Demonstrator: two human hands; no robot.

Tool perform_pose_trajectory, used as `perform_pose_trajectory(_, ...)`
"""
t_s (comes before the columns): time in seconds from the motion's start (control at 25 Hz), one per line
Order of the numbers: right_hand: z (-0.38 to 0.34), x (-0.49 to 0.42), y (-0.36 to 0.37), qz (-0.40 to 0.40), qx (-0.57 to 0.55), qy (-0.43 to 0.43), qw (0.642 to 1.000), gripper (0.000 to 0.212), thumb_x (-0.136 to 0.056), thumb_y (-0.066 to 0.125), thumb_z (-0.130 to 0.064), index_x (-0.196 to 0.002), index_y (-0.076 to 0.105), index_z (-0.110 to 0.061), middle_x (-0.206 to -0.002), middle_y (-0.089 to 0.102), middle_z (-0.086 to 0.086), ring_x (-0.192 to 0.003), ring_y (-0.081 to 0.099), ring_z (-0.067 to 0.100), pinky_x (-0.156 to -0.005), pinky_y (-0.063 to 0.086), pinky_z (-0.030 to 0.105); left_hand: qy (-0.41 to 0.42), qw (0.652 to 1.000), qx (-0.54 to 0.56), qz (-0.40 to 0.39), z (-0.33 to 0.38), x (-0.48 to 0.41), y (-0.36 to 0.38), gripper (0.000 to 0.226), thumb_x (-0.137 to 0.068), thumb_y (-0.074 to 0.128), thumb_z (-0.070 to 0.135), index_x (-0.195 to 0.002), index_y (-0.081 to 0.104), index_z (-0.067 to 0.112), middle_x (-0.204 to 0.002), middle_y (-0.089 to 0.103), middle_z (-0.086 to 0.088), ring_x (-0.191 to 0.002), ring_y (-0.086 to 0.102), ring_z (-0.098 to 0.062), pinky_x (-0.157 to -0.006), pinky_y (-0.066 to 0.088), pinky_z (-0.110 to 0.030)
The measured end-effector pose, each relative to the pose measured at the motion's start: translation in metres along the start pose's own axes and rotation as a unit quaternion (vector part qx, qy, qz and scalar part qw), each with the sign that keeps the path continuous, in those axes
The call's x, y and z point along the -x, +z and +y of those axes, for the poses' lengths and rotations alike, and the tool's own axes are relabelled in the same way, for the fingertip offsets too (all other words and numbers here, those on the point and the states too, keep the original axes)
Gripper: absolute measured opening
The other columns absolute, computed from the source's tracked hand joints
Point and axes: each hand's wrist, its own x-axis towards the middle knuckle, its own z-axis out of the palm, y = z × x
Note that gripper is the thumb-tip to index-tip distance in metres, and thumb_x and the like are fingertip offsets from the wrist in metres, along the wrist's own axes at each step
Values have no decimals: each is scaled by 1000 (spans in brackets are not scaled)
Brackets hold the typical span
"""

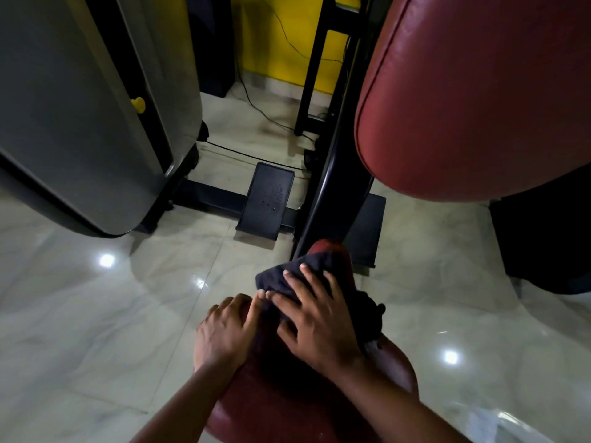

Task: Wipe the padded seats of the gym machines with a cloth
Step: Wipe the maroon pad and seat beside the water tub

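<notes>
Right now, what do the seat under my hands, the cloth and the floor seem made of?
The seat: red vinyl or leather, by its smooth sheen. The cloth: dark soft fabric, bunched in folds. The floor: glossy veined marble-look tile, mirroring lights.

The red padded seat [271, 410] carries a bunched dark cloth [278, 279] on top

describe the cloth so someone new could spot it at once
Find the big red backrest pad at upper right, then drop to the smaller red seat at bottom centre. The cloth lies bunched on its far end under the right hand, the only dark crumpled thing there.
</notes>
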Motion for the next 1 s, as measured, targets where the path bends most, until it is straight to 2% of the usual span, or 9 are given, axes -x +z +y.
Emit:
perform_pose_trajectory(0.12,23,-30,-5,-22,-13,-37,999,44,-72,42,-52,-100,68,-32,-108,68,0,-112,58,24,-98,36,46,6,1000,1,-8,-1,-1,1,62,-85,16,65,-104,62,30,-110,65,1,-105,58,-23,-81,45,-34)
perform_pose_trajectory(0.28,46,-65,-3,-27,-24,45,998,44,-71,38,-52,-87,70,-26,-92,69,-3,-96,60,22,-84,40,40,25,999,-23,-18,1,3,-3,75,-77,16,78,-110,62,29,-114,65,1,-107,56,-22,-86,43,-34)
perform_pose_trajectory(0.36,49,-56,-1,13,-66,145,987,43,-72,40,-50,-96,68,-26,-98,67,-2,-95,61,23,-79,44,37,59,996,-69,-10,5,1,-5,89,-73,9,87,-109,63,27,-111,67,1,-107,57,-21,-90,41,-33)
perform_pose_trajectory(0.44,49,-42,-2,65,-140,302,941,51,-74,42,-50,-113,63,-26,-108,65,4,-93,63,27,-74,49,34,105,991,-83,-7,15,-5,-2,93,-70,0,83,-105,65,26,-104,70,0,-100,60,-22,-85,42,-33)
perform_pose_trajectory(0.52,33,-22,-1,84,-126,378,913,60,-75,41,-54,-125,56,-26,-113,64,12,-91,64,31,-73,52,36,132,988,-81,-13,24,-8,4,93,-70,-4,82,-105,62,26,-104,69,-1,-97,61,-23,-80,43,-33)
perform_pose_trajectory(0.68,-1,54,-7,33,-47,368,928,64,-79,40,-58,-133,49,-25,-123,60,15,-108,59,32,-88,50,45,142,984,-106,-6,27,-6,12,87,-74,-1,79,-110,57,25,-111,66,0,-101,61,-22,-83,43,-34)
perform_pose_trajectory(0.76,3,83,-13,-6,-25,396,918,63,-80,38,-59,-130,50,-23,-117,63,14,-105,60,33,-88,48,45,144,984,-109,-1,27,-5,10,84,-76,3,79,-110,57,24,-110,67,-1,-100,61,-22,-82,44,-34)
perform_pose_trajectory(0.88,14,42,-13,1,-32,457,889,62,-84,37,-57,-131,48,-18,-102,67,15,-88,63,33,-81,47,41,153,980,-123,13,28,-6,11,84,-75,0,78,-104,57,23,-104,68,-1,-95,62,-23,-79,45,-35)
perform_pose_trajectory(1.0,20,-32,-7,-10,-123,480,869,64,-89,36,-57,-141,31,-21,-116,60,16,-95,61,31,-82,48,38,156,980,-122,13,24,-8,15,85,-72,-1,76,-105,57,23,-104,68,-2,-96,62,-25,-79,44,-35)
